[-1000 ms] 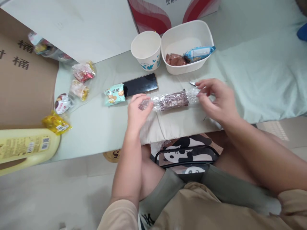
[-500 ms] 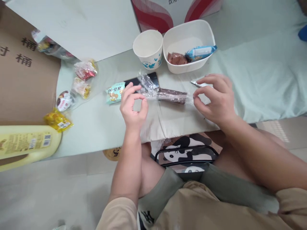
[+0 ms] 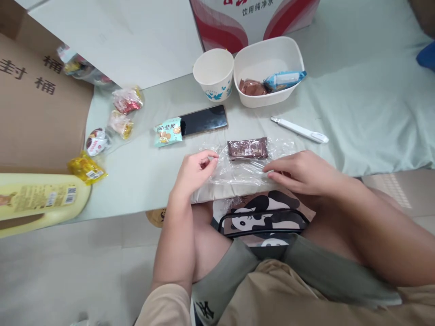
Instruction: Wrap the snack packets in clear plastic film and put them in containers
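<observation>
A small dark brown wrapped snack bar (image 3: 247,148) lies on a sheet of clear plastic film (image 3: 238,174), spread out near the table's front edge. At the film's left side is my left hand (image 3: 195,171), its thumb and forefinger a little apart and close to the film. My right hand (image 3: 302,172) rests low at the film's right side, fingertips touching it and thumb apart from the fingers. Neither hand visibly grips anything. A white utility knife (image 3: 299,130) lies beyond my right hand. Behind the bar is a black phone (image 3: 205,120), partly covered by a mint-green snack packet (image 3: 169,131).
A paper cup (image 3: 214,74) stands beside a white tub (image 3: 268,97) holding brown and blue packets. A printed carton (image 3: 254,20) is behind them. Several wrapped snacks, including a yellow packet (image 3: 87,168), lie at left near a yellow jug (image 3: 44,199) and a cardboard box (image 3: 44,122).
Both hands have come down toward the table. The film, stretched between pinched fingers before, now lies flat with the bar on it. The phone and knife are now more fully visible.
</observation>
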`<act>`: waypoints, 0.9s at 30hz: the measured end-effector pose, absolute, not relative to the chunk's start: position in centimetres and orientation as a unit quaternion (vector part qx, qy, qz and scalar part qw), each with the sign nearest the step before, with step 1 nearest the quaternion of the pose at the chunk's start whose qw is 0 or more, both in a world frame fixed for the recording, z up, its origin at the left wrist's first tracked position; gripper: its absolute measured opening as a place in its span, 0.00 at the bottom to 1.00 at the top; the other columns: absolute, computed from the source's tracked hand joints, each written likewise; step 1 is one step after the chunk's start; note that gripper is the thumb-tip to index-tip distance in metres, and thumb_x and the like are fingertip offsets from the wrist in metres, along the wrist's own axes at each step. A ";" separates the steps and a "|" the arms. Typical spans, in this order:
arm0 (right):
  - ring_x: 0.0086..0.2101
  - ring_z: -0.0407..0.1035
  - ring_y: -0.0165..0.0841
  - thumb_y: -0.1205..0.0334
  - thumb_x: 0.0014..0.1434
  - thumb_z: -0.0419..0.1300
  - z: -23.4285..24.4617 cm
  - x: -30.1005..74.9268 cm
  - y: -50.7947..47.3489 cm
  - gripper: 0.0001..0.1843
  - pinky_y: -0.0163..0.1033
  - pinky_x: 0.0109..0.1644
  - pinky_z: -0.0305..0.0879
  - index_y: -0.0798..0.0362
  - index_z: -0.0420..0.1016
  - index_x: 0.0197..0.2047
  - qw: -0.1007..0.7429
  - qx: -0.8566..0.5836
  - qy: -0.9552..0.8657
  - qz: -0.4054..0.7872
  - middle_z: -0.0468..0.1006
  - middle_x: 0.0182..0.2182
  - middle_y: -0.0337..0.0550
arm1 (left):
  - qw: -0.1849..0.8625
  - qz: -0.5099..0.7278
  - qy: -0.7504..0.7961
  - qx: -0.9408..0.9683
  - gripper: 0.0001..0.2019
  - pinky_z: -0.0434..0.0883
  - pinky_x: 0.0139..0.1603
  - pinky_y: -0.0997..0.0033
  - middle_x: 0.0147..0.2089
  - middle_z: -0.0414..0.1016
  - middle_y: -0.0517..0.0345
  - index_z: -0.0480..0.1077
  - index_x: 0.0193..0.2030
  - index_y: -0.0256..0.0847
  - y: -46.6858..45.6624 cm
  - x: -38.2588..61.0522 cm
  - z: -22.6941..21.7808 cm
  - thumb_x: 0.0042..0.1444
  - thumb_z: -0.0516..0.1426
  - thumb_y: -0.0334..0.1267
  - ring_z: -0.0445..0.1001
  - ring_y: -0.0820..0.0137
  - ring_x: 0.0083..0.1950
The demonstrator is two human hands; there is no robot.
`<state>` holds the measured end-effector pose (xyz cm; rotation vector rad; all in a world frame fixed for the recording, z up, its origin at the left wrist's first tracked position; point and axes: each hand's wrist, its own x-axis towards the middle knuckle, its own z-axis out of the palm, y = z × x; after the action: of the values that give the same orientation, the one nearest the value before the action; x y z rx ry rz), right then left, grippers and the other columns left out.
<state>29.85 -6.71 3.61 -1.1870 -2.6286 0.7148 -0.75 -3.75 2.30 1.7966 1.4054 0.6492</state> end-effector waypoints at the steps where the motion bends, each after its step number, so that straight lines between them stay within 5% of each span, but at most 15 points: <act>1: 0.26 0.73 0.34 0.56 0.71 0.46 3.6 29.8 -6.9 0.20 0.39 0.31 0.55 0.49 0.80 0.42 0.039 -0.415 -0.880 0.228 0.82 0.29 0.43 | 0.375 0.236 0.559 0.701 0.08 0.61 0.24 0.75 0.20 0.67 0.67 0.77 0.42 0.41 -3.7 -0.7 2.4 0.58 0.59 0.39 0.63 0.77 0.20; 5: 0.22 0.68 0.39 0.53 0.70 0.46 3.3 29.5 -7.7 0.23 0.41 0.28 0.46 0.46 0.80 0.54 -0.080 -0.488 -0.857 0.146 0.77 0.22 0.43 | 0.356 0.223 0.582 0.696 0.18 0.61 0.23 0.75 0.34 0.79 0.62 0.76 0.54 0.45 -3.7 -0.8 2.5 0.56 0.61 0.37 0.57 0.81 0.19; 9: 0.23 0.69 0.41 0.51 0.67 0.50 3.0 29.4 -7.8 0.34 0.40 0.27 0.46 0.45 0.60 0.75 -0.071 -0.551 -0.823 0.122 0.80 0.26 0.43 | 0.338 0.231 0.564 0.717 0.26 0.66 0.26 0.74 0.45 0.81 0.57 0.69 0.64 0.49 -3.7 -1.4 1.8 0.58 0.62 0.40 0.62 0.79 0.22; 13: 0.30 0.72 0.42 0.55 0.65 0.55 2.3 29.3 -7.4 0.42 0.42 0.28 0.58 0.47 0.49 0.79 0.038 -0.595 -0.793 0.124 0.81 0.38 0.47 | 0.237 0.318 0.540 0.742 0.39 0.77 0.45 0.62 0.70 0.66 0.46 0.56 0.72 0.54 -2.6 -2.3 -0.1 0.57 0.65 0.53 0.78 0.65 0.48; 17: 0.47 0.72 0.48 0.59 0.64 0.58 1.4 29.1 -6.9 0.33 0.53 0.46 0.72 0.45 0.65 0.71 0.172 -0.577 -0.793 0.087 0.74 0.51 0.55 | 0.186 0.365 0.558 0.721 0.41 0.72 0.64 0.45 0.73 0.60 0.45 0.57 0.71 0.54 -0.6 -2.8 -2.1 0.54 0.66 0.58 0.67 0.50 0.69; 22: 0.64 0.61 0.59 0.54 0.64 0.60 0.5 29.4 -5.8 0.19 0.67 0.59 0.67 0.44 0.78 0.56 0.285 -0.610 -0.736 0.075 0.68 0.63 0.56 | 0.319 0.420 0.572 0.628 0.41 0.79 0.53 0.50 0.68 0.66 0.45 0.50 0.71 0.61 1.2 -2.0 -3.8 0.56 0.63 0.63 0.79 0.59 0.54; 27: 0.56 0.73 0.52 0.55 0.65 0.57 -0.1 30.0 -4.3 0.19 0.63 0.60 0.72 0.45 0.76 0.58 0.337 -0.592 -0.711 0.176 0.79 0.54 0.53 | 0.417 0.490 0.572 0.508 0.38 0.74 0.29 0.70 0.57 0.76 0.50 0.56 0.67 0.60 2.3 -1.1 -3.6 0.54 0.67 0.59 0.76 0.74 0.32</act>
<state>30.03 -4.34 -0.10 -1.5440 -1.8523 0.4578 -1.07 2.31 -3.58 1.2758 1.4350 1.2303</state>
